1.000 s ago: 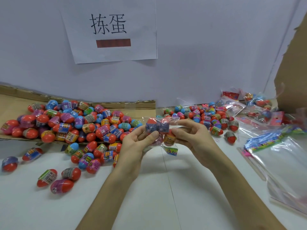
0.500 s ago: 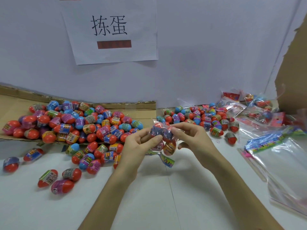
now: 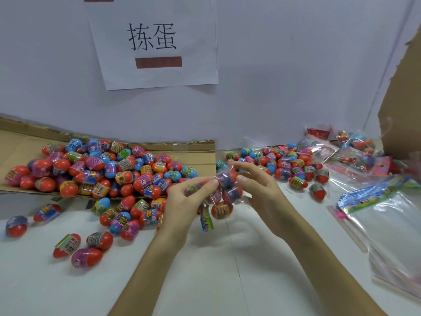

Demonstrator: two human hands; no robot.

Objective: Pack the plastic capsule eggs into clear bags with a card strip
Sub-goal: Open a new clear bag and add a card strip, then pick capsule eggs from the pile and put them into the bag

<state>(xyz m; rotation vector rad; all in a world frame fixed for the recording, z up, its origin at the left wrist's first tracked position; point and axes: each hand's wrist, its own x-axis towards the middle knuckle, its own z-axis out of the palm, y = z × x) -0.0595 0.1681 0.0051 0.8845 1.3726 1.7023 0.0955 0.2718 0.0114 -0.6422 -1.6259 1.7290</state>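
White table (image 3: 227, 274) against a pale wall; pinned there, a paper sign (image 3: 196, 42) reading 拣蛋 over a dark red bar. Above the table's middle, forearms reaching in: left hand (image 3: 182, 201) pinching a clear bag (image 3: 224, 195) of eggs between thumb and forefinger, right hand (image 3: 259, 192) curled round its other side. Below it, card strip (image 3: 206, 217) dangling. At left, loose eggs (image 3: 102, 174) heaped on cardboard (image 3: 13, 142); labels too blurred to read.

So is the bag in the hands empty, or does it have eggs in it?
It has eggs in it: several show through the clear bag held between the left hand and right hand.
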